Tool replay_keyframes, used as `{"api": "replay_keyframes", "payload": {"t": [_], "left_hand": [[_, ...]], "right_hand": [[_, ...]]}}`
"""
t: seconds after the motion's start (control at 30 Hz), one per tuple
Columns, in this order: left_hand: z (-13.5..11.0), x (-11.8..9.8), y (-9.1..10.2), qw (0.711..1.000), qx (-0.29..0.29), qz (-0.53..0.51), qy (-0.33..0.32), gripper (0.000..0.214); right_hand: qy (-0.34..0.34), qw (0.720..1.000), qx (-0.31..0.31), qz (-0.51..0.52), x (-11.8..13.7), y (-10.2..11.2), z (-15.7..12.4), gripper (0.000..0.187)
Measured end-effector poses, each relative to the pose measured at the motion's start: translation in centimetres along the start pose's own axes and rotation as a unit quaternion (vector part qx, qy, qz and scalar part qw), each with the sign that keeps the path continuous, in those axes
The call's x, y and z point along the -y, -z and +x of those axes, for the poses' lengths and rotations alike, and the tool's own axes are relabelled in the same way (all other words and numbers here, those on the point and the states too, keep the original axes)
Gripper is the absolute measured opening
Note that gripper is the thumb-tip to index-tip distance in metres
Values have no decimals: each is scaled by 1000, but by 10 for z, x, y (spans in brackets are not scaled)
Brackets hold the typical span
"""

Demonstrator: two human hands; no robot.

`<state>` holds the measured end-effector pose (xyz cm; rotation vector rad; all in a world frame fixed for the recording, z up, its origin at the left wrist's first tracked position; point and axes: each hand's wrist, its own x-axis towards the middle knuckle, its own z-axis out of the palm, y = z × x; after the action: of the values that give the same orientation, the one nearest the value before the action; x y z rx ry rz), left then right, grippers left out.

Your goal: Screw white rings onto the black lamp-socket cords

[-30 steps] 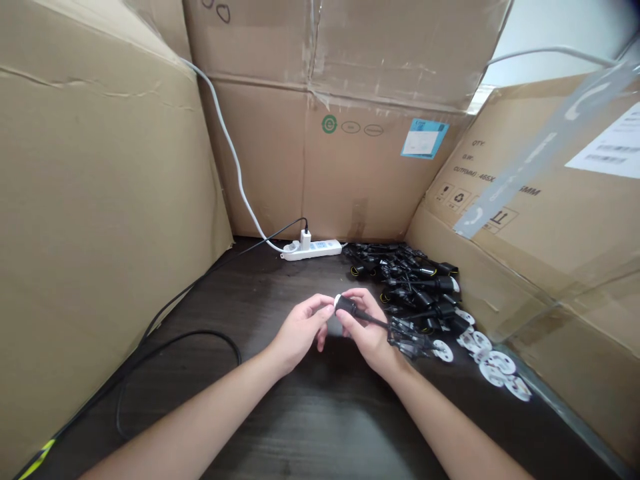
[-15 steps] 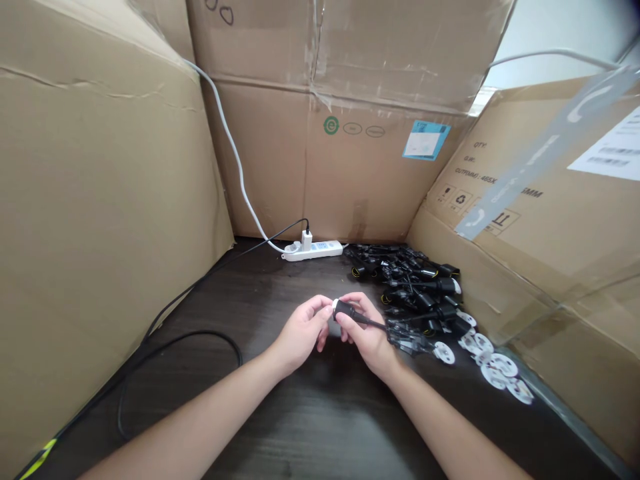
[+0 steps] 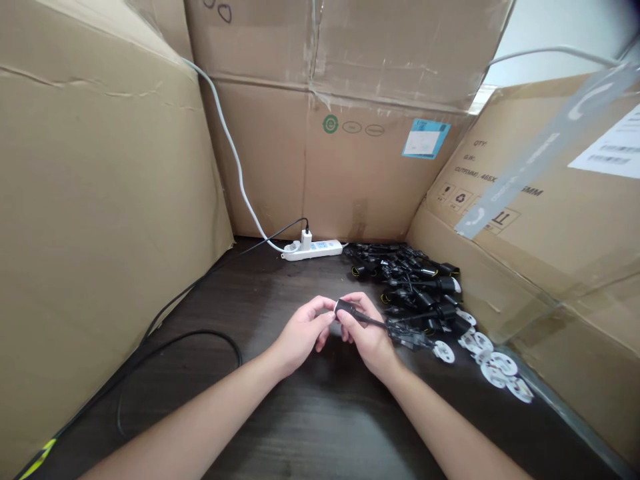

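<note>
Black lamp socket held over dark counter, mid-scene; L hand and R hand have fingers closed on it. Lead runs right. Pile of more sockets far right; white discs lie near right, separate.

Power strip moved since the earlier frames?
No, the white power strip sits in the same spot at the foot of the cardboard box behind it.

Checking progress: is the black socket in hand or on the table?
In hand: the right hand grips the socket, above the table.
</note>
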<state>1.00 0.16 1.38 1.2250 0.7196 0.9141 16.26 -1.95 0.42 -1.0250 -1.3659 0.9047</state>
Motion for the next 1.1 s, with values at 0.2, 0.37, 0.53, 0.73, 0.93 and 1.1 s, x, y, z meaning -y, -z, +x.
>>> {"api": "replay_keyframes", "payload": {"t": [0.2, 0.37, 0.53, 0.73, 0.93, 1.1], "left_hand": [[0, -1, -1, 999, 0, -45, 16, 32], [0, 0, 1, 1000, 11, -17, 6, 33], [1, 0, 3, 1000, 25, -5, 6, 33], [2, 2, 3, 999, 30, -28, 21, 37], [2, 1, 3, 999, 38, -33, 19, 35], [0, -1, 2, 998, 37, -38, 22, 33]], "right_hand": [[2, 1000, -9, 6, 0, -2, -1, 29], [4, 1000, -3, -10, 4, -1, -2, 26], [6, 999, 1, -33, 0, 1, -3, 24], [30, 998, -8, -54, -15, -1, -3, 27], [33, 995, -7, -93, -10, 0, -4, 27], [38, 993, 5, -111, -5, 2, -4, 25]]}}
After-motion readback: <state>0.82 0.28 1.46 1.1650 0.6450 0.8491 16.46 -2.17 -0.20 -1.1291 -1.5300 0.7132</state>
